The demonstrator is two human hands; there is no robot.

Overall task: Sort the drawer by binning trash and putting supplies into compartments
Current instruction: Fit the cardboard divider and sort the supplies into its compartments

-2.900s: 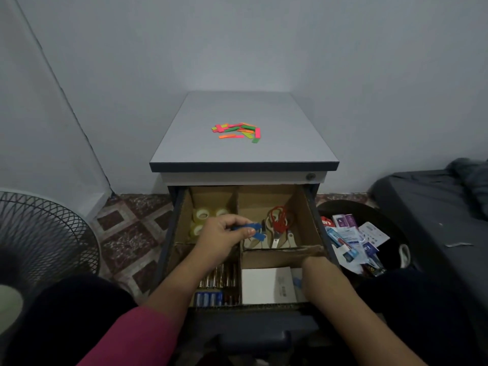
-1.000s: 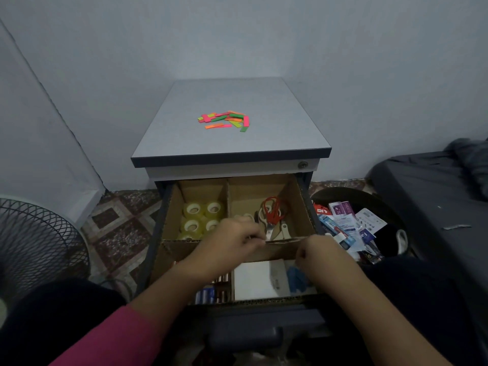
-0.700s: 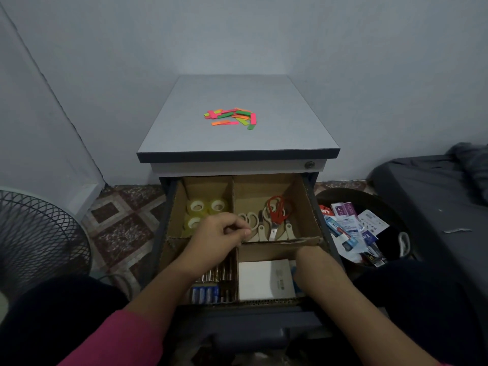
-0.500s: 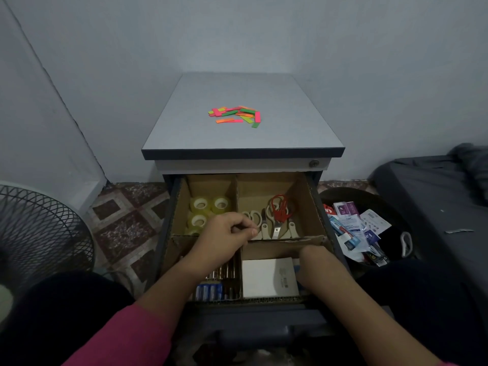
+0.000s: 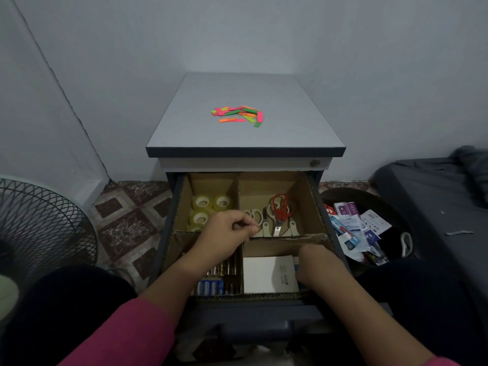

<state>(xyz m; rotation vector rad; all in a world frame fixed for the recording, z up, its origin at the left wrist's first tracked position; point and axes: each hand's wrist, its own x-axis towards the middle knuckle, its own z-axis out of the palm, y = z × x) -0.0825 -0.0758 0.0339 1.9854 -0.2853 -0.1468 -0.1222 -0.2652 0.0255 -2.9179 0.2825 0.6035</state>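
- The left hand (image 5: 227,233) hovers over the cardboard-divided drawer (image 5: 314,207), fingers curled, gripping nothing visible.
- The right hand (image 5: 320,265) reaches down into the near right compartment beside a white paper pad (image 5: 266,276); its grip cannot be made out.
- Beige- and red-handled scissors (image 5: 277,215) lie just beyond the left hand's fingertips.

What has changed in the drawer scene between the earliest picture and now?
The left hand no longer holds the blue object it gripped over the scissors compartment; its curled fingers now show nothing. The right hand is still down in the near-right compartment beside the white box. Tape rolls, scissors and bin are unchanged.
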